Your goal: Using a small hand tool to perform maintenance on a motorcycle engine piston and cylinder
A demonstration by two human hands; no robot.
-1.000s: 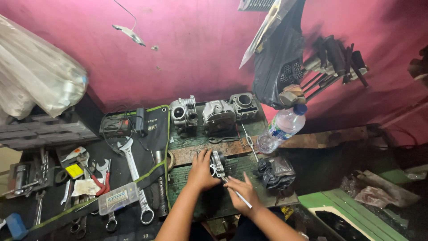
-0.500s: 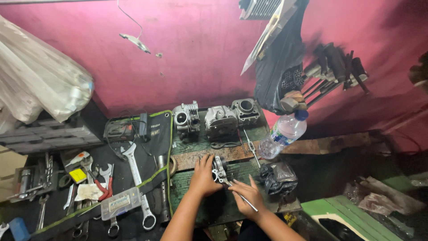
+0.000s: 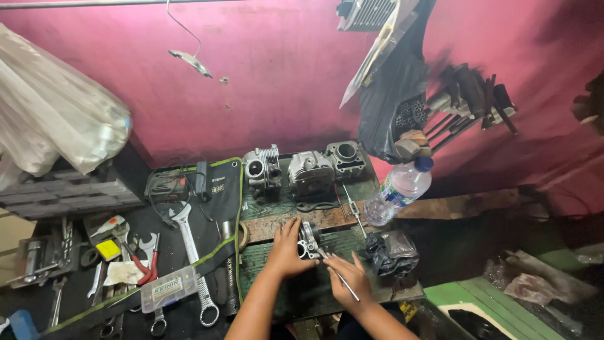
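Head view: compared with a second ago the two hands sit in almost the same place, and the small metal engine part (image 3: 308,240) has stayed put between them, so the work looks to be steady fiddling at one spot, not a shift to a new piece. The right hand (image 3: 348,279), just nearer than the part, pinches a thin metal rod (image 3: 337,272) whose tip meets the part. The left hand (image 3: 286,249) lies beside the part, fingers wrapped against its side. The part is grey, chunky, with a round bore facing the camera, resting on a wooden plank (image 3: 277,225). Beyond the part stand three larger cylinder castings (image 3: 311,169) and, to their right, a plastic water bottle (image 3: 397,192).
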